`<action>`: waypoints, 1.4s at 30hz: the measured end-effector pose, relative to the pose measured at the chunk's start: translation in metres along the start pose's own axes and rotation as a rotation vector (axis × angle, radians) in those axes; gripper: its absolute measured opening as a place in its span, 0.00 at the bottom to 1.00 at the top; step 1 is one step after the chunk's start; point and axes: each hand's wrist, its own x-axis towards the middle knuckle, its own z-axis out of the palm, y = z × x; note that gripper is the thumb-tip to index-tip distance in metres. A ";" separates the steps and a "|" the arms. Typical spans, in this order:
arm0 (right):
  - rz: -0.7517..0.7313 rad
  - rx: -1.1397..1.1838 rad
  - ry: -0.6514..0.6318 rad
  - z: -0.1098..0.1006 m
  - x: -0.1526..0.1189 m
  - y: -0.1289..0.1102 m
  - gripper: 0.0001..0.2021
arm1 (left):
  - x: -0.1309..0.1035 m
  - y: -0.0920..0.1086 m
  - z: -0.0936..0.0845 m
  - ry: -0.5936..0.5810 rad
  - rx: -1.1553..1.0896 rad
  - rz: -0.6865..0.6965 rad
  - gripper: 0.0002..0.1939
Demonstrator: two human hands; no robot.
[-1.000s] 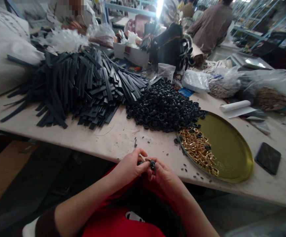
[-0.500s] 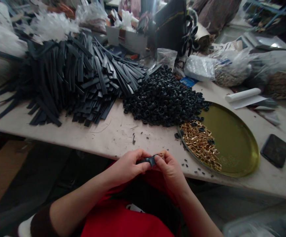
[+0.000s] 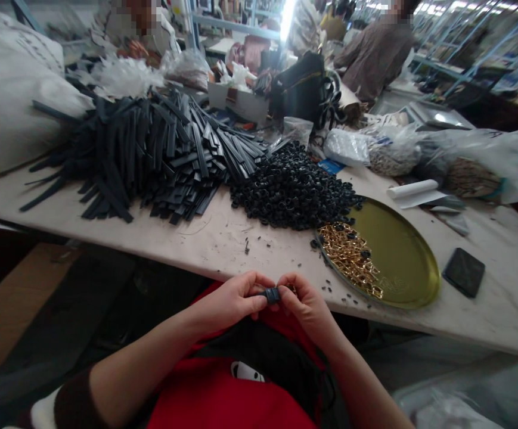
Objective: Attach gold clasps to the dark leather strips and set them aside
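Just in front of the table's near edge, my left hand [image 3: 242,299] pinches a short dark strap [image 3: 271,295] between thumb and fingers. My right hand [image 3: 304,307] grips the other end, where a bit of a gold buckle [image 3: 291,288] shows by the fingertips. A dark band, apparently a loop, sits across the strap between the hands; the fingers hide the rest. To the right, a green-gold oval tray [image 3: 413,256] carries a heap of gold buckles [image 3: 350,253]. Behind it lies a pile of small black loops [image 3: 294,190].
A large stack of dark straps [image 3: 151,149] spreads over the table's left. A black phone-like slab [image 3: 464,272] lies right of the tray. Plastic bags [image 3: 393,155], a white paper roll [image 3: 413,189] and a dark bag [image 3: 298,89] stand behind. Two people are farther back.
The view has tilted up, showing more of the room. Both hands stay together on the strap; the right fingers have shifted slightly and now cover more of the buckle.
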 end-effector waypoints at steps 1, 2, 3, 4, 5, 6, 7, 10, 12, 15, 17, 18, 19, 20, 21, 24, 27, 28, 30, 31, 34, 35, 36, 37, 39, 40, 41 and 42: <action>0.001 -0.009 -0.017 0.000 -0.003 0.000 0.14 | -0.003 0.000 0.001 -0.002 0.021 0.008 0.14; 0.018 0.010 -0.049 0.000 -0.006 0.000 0.14 | -0.006 -0.001 0.002 -0.009 0.048 0.018 0.15; 0.044 0.048 -0.088 0.001 -0.009 0.000 0.14 | -0.008 -0.001 0.003 -0.018 0.082 0.026 0.15; 0.072 0.090 -0.126 0.001 -0.011 0.000 0.14 | -0.011 -0.001 0.004 -0.025 0.123 0.037 0.15; 0.098 0.119 -0.156 0.002 -0.013 0.001 0.14 | -0.014 -0.002 0.005 -0.024 0.169 0.046 0.16; 0.114 0.120 -0.168 0.004 -0.015 0.003 0.14 | -0.016 -0.003 0.006 -0.016 0.212 0.056 0.15; 0.109 0.079 -0.159 0.005 -0.016 0.004 0.13 | -0.017 -0.005 0.007 0.001 0.250 0.066 0.15; -0.076 -0.278 -0.020 0.006 -0.021 0.008 0.09 | -0.020 -0.008 0.009 0.063 0.319 0.096 0.15; -0.243 -0.537 0.062 0.006 -0.024 0.011 0.05 | -0.021 -0.006 0.009 0.089 0.380 0.093 0.16; -0.288 -0.659 0.046 0.004 -0.027 0.015 0.04 | -0.023 0.001 0.007 0.037 0.496 -0.009 0.13; -0.210 -0.615 -0.019 0.004 -0.028 0.016 0.05 | -0.025 0.005 0.005 -0.034 0.510 -0.098 0.12; -0.179 -0.596 -0.043 0.004 -0.027 0.017 0.05 | -0.025 0.005 0.004 -0.055 0.500 -0.121 0.12; -0.167 -0.597 -0.050 0.005 -0.027 0.017 0.05 | -0.024 0.005 0.004 -0.056 0.488 -0.125 0.12; -0.180 -0.624 -0.039 0.005 -0.026 0.017 0.05 | -0.024 0.003 0.004 -0.039 0.482 -0.116 0.13; -0.212 -0.669 -0.011 0.006 -0.025 0.017 0.04 | -0.022 0.001 0.004 -0.015 0.483 -0.100 0.13; -0.265 -0.771 0.064 0.007 -0.021 0.017 0.04 | -0.016 -0.006 0.002 0.041 0.478 -0.060 0.14; -0.177 -0.734 -0.006 0.003 -0.017 0.016 0.05 | -0.011 -0.007 -0.003 -0.001 0.424 -0.111 0.14; -0.159 -0.718 -0.049 0.001 -0.016 0.015 0.05 | -0.009 -0.006 -0.006 -0.015 0.396 -0.145 0.13; -0.175 -0.698 -0.121 -0.003 -0.013 0.014 0.07 | -0.006 -0.003 -0.009 -0.016 0.338 -0.200 0.11; -0.201 -0.700 -0.142 -0.005 -0.011 0.014 0.08 | -0.003 -0.002 -0.010 -0.009 0.315 -0.210 0.10; -0.289 -0.764 -0.133 -0.007 -0.002 0.013 0.11 | 0.007 0.001 -0.010 -0.001 0.330 -0.173 0.07; -0.313 -0.797 -0.114 -0.008 0.003 0.013 0.11 | 0.012 0.002 -0.010 0.003 0.366 -0.154 0.07; -0.334 -0.823 -0.103 -0.008 0.008 0.013 0.11 | 0.017 0.004 -0.011 0.005 0.407 -0.134 0.07; -0.350 -0.835 -0.095 -0.009 0.013 0.013 0.11 | 0.023 0.007 -0.013 0.004 0.444 -0.112 0.08; -0.382 -0.826 -0.082 -0.012 0.025 0.012 0.12 | 0.034 0.016 -0.019 -0.008 0.485 -0.082 0.10; -0.398 -0.815 -0.065 -0.014 0.030 0.012 0.12 | 0.039 0.022 -0.024 -0.028 0.495 -0.081 0.10; -0.414 -0.807 -0.035 -0.016 0.035 0.012 0.12 | 0.044 0.029 -0.028 -0.055 0.509 -0.096 0.09; -0.431 -0.805 0.005 -0.019 0.040 0.013 0.12 | 0.048 0.034 -0.032 -0.080 0.532 -0.119 0.08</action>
